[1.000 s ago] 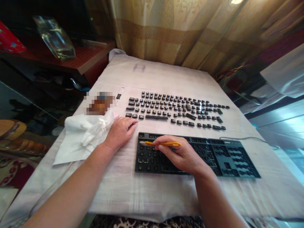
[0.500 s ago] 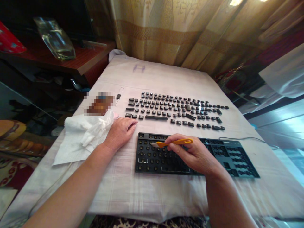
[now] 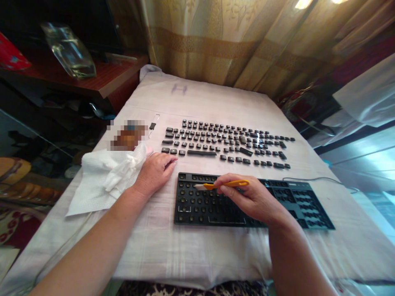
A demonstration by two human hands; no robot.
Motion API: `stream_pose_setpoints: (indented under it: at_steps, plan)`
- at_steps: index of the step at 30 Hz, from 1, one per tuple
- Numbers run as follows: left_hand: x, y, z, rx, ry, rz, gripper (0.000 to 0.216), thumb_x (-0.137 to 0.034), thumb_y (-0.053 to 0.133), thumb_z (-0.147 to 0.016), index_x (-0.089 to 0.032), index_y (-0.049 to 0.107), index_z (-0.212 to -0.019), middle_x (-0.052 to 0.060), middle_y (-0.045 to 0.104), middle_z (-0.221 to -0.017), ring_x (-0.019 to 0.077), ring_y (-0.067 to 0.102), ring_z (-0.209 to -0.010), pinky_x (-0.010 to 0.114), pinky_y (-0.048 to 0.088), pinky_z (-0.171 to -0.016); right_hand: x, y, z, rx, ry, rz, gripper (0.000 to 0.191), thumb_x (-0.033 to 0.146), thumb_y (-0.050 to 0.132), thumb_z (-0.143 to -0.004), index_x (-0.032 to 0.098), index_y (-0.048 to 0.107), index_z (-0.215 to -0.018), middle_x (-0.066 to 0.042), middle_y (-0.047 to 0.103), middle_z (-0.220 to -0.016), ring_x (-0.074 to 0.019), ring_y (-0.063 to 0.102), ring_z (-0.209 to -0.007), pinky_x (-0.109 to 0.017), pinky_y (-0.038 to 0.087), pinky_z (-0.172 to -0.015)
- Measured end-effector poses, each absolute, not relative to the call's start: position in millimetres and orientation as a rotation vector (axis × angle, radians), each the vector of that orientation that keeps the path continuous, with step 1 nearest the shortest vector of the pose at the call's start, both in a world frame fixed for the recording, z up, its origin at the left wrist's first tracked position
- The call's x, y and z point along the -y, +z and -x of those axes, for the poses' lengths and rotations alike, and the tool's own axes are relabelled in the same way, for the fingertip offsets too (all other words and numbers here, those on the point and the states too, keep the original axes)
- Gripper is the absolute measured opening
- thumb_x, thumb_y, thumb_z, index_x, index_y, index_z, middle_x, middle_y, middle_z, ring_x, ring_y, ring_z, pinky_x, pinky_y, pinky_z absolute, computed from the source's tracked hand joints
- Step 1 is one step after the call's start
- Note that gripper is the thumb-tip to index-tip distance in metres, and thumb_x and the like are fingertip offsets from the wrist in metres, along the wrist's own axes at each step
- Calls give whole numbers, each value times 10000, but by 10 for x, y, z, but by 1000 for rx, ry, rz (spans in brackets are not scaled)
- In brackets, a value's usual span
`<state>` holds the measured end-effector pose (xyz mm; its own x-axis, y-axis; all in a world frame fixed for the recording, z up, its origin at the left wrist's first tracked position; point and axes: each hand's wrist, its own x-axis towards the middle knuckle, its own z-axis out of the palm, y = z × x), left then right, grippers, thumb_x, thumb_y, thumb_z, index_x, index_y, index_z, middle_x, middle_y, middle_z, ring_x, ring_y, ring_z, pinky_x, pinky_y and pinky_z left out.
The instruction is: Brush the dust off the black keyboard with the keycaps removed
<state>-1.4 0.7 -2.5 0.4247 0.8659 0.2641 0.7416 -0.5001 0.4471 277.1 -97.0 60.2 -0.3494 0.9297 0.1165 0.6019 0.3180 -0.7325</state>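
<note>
The black keyboard [image 3: 222, 209] lies flat, lengthwise along the near edge of the bench [image 3: 160, 255] and set back from it, its key sockets bare. Black keycaps [image 3: 231, 159] stand in loose rows beyond it, toward the far edge. The yellow-handled brush [image 3: 209, 186] slants above the keyboard's left half, pale bristles pointing left.

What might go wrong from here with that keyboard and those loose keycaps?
The left hand lies close to the nearest keycaps; a slip might scatter them. The right hand holds the brush at the key mounts; bristles might snag. The cable behind the keyboard might catch and drag it.
</note>
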Motion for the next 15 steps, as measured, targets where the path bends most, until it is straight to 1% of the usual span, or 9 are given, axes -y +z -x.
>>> stream_pose_setpoints:
  at_steps: [3, 6, 9, 11, 15]
  plan:
    - [-6, -24, 10, -1394, 688, -2419, 255, -298, 517, -956, -201, 731, -1056, 63, 786, -1058, 255, 699, -987, 436, 512, -948, 1003, 649, -2873, 2060, 803, 1371, 172, 271, 569, -974, 231, 732, -1013, -31, 772, -858, -188, 719, -748, -278, 558, -643]
    - [-4, -29, 11, -1397, 694, -2416, 253, -303, 517, -957, -207, 728, -1058, 61, 785, -1062, 251, 698, -991, 434, 509, -954, 1021, 681, -2892, 2037, 779, 1373, 173, 281, 566, -983, 220, 725, -1012, -29, 762, -836, -176, 711, -707, -270, 558, -623]
    - [-4, -32, 13, -1395, 690, -2416, 253, -301, 516, -955, -209, 728, -1058, 62, 785, -1067, 251, 697, -996, 434, 509, -957, 1014, 670, -2814, 1973, 735, 1326, 156, 267, 568, -989, 216, 712, -1026, -25, 757, -851, -159, 713, -708, -265, 566, -665]
    - [-3, -31, 13, -1397, 693, -2416, 254, -300, 516, -954, -208, 730, -1057, 64, 785, -1068, 253, 697, -1000, 434, 510, -958, 1000, 640, -2726, 1929, 720, 1279, 146, 254, 571, -989, 215, 703, -1037, -32, 769, -906, -160, 733, -766, -266, 573, -719]
    - [-1, -28, 13, -1392, 697, -2411, 255, -307, 517, -955, -211, 728, -1061, 62, 784, -1068, 254, 698, -1003, 441, 510, -963, 968, 581, -2594, 1983, 723, 1261, 143, 216, 572, -973, 218, 707, -1020, -25, 783, -882, -160, 740, -764, -265, 566, -724]
